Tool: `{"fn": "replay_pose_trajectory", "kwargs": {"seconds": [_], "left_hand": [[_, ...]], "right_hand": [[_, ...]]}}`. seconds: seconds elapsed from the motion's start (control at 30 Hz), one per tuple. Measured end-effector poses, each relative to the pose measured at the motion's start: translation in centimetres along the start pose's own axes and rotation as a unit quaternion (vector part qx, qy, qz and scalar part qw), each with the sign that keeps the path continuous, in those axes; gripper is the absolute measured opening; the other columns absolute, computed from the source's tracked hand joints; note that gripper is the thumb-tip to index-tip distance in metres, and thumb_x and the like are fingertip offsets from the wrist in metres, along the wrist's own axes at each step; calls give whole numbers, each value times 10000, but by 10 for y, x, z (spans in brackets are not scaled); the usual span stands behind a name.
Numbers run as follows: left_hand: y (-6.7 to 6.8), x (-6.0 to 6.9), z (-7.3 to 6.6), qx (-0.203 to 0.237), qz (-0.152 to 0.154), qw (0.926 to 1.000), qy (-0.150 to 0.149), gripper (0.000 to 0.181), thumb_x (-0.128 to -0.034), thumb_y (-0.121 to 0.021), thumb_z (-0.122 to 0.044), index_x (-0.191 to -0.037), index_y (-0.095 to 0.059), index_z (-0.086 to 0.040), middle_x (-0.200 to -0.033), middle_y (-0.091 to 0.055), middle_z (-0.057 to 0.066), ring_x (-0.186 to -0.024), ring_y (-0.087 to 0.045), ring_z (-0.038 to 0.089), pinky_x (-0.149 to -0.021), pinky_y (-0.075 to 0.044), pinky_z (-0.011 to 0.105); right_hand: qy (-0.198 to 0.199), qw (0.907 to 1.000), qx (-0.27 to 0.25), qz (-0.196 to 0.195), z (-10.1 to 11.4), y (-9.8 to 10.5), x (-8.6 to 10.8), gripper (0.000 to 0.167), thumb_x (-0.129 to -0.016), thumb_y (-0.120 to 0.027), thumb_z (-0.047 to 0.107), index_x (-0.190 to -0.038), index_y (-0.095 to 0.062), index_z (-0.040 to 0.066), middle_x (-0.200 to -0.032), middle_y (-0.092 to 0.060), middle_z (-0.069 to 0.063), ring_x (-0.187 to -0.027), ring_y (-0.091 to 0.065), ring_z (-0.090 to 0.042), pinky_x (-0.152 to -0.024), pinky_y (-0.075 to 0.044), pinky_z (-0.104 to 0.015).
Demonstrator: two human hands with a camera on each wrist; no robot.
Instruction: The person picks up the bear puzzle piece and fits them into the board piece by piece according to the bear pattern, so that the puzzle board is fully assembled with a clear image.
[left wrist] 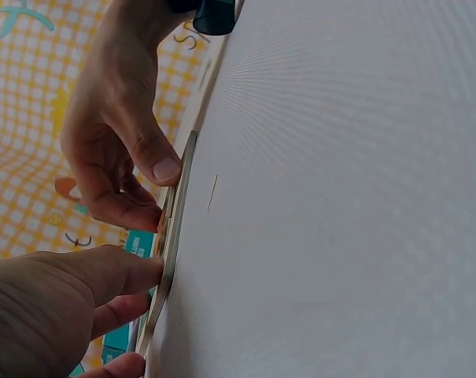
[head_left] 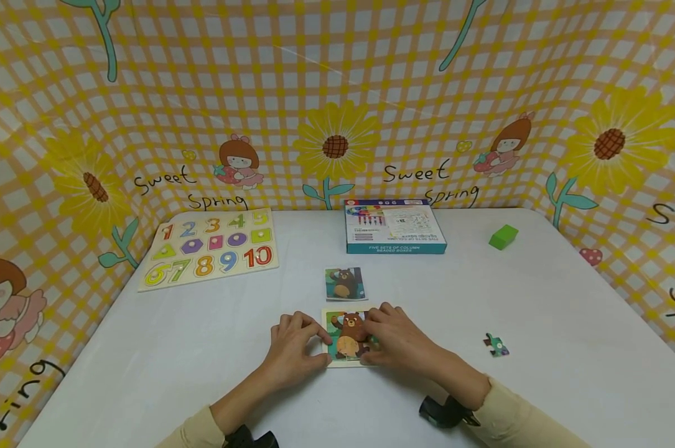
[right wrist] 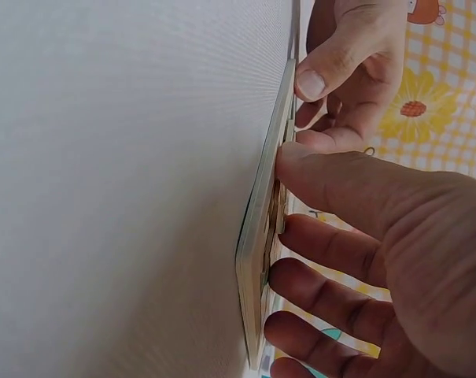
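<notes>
A wooden bear jigsaw puzzle (head_left: pixel 348 336) in a pale-rimmed tray (head_left: pixel 343 365) lies between both hands. My left hand (head_left: pixel 295 348) holds the tray's left side, thumb near the lower corner and fingers higher up. Over the right part of the puzzle, my right hand (head_left: pixel 399 342) pinches a puzzle piece (right wrist: pixel 282 216) between thumb and fingers; the piece sits slightly raised over the tray. That hand hides the puzzle's right side in the head view. A bear picture card (head_left: pixel 345 284) lies just beyond the tray. One loose jigsaw piece (head_left: pixel 496 345) lies to the right.
A wooden number and shape board (head_left: pixel 208 249) lies at the back left. Behind the card is a flat toy box (head_left: pixel 395 227), with a green block (head_left: pixel 503 237) farther right. A checked cloth (head_left: pixel 337 81) with sunflowers rises behind the white table (head_left: pixel 214 336).
</notes>
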State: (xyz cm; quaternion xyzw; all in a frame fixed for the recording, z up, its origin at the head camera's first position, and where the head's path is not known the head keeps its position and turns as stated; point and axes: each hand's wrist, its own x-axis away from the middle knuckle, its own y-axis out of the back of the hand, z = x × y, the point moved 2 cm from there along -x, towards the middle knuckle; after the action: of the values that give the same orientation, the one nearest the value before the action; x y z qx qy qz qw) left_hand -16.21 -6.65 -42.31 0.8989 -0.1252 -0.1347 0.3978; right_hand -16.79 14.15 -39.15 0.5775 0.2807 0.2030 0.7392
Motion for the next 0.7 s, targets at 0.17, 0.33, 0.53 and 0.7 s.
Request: {"fn": "replay_pose_trajectory", "kwargs": {"seconds": [0.17, 0.33, 0.53, 0.7], "left_hand": [[0, 0, -1, -15, -6, 10000, -42, 135, -716, -736, -222, -831, -668, -227, -1032, -508, 15, -988, -367, 198, -850, -259, 455], [-1, 0, -4, -48, -58, 9999, -104, 130, -708, -722, -219, -823, -663, -217, -1031, -516, 11, -970, -367, 182, -852, -265, 452], [-6, -3, -11, -75, -135, 9996, -248, 112, -708, -715, -226, -811, -671, -223, -1008, -526, 3, -955, -370, 165, -843, -275, 442], [-12, -6, -16, -114, -151, 9995, -241, 123, -703, -709, -243, -823, -682, -233, -1000, -529, -2, -966, -373, 166, -832, -273, 418]], "right_hand": [[-32, 10000, -79, 31, 0, 0, -1, 241, -692, -813, 330, -841, -670, 205, -843, -544, 70, -832, -391, -107, -715, -314, -269], [-118, 9997, -138, 139, 1, 0, -2, 239, -695, -812, 326, -843, -667, 206, -852, -545, 69, -840, -394, -110, -713, -307, -274], [-161, 9996, -152, 199, 1, 1, -2, 233, -698, -808, 329, -837, -666, 209, -843, -539, 67, -833, -386, -110, -709, -297, -272], [-208, 9994, -162, 211, 0, 0, -3, 238, -693, -812, 336, -839, -673, 209, -841, -542, 72, -826, -380, -105, -710, -293, -271]]}}
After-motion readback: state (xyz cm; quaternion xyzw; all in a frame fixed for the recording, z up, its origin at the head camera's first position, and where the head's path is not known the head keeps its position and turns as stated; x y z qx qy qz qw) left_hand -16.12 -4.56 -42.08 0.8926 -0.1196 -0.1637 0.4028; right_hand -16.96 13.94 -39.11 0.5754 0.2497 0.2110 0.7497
